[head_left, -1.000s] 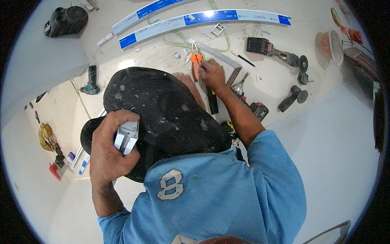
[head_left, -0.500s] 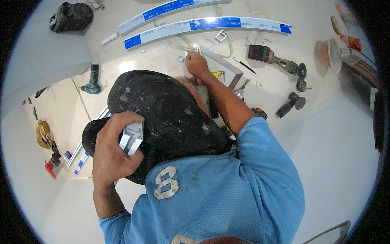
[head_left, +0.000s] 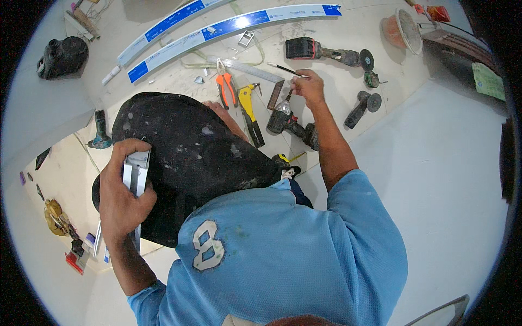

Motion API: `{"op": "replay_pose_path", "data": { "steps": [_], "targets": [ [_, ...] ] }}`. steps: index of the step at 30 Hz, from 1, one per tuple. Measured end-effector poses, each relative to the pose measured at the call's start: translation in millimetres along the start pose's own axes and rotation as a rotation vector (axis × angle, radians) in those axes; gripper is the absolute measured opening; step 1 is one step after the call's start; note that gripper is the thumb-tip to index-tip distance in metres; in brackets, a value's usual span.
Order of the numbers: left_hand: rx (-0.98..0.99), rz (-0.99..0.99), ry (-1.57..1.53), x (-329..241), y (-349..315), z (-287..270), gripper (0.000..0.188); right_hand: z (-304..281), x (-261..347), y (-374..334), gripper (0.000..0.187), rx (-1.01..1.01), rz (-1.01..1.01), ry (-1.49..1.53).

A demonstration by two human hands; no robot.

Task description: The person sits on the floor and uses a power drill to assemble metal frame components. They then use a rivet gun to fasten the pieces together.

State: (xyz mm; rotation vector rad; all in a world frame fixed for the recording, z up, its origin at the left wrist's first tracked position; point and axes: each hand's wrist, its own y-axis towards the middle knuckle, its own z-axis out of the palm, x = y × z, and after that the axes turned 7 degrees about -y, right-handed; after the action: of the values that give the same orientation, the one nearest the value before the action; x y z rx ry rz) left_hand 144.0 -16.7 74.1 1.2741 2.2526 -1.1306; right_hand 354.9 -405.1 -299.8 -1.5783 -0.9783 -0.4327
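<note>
My left hand (head_left: 122, 190) is wrapped round a silvery metal channel (head_left: 136, 173) beside my knee; its open end faces up, and much of its length is hidden. My right hand (head_left: 309, 89) is closed on the end of a dark pencil (head_left: 283, 69), above the floor and close to the bit of a black cordless driver (head_left: 291, 124). Left of that hand lie a metal carpenter's square (head_left: 251, 70), a yellow hand riveter (head_left: 248, 108) and orange-handled pliers (head_left: 225, 87).
Two long blue-and-white channels (head_left: 234, 30) lie at the far side. An angle grinder (head_left: 326, 51), a smaller cutting tool (head_left: 361, 108) and a bucket (head_left: 401, 31) are on the right. A teal tool (head_left: 100, 130) and black container (head_left: 62, 57) stand left. My dark-trousered knee (head_left: 179, 146) fills the middle.
My right hand has moved right from beside the square to the pencil, which has tilted. The pliers have come into sight. My left hand still grips the channel; the whole view has shifted.
</note>
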Motion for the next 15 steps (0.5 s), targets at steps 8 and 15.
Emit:
{"op": "replay_pose_path", "data": {
  "steps": [8, 15],
  "targets": [
    [-0.011, 0.028, 0.009, 1.4, -0.8, 0.2, 0.068, 98.3, -59.7, 42.0, 0.013, -0.044, -0.004, -0.106],
    [-0.038, 0.058, 0.033, 9.9, -1.2, 1.0, 0.070, 123.5, -95.2, 63.9, 0.014, -0.169, -0.123, -0.310]
  ]
}}
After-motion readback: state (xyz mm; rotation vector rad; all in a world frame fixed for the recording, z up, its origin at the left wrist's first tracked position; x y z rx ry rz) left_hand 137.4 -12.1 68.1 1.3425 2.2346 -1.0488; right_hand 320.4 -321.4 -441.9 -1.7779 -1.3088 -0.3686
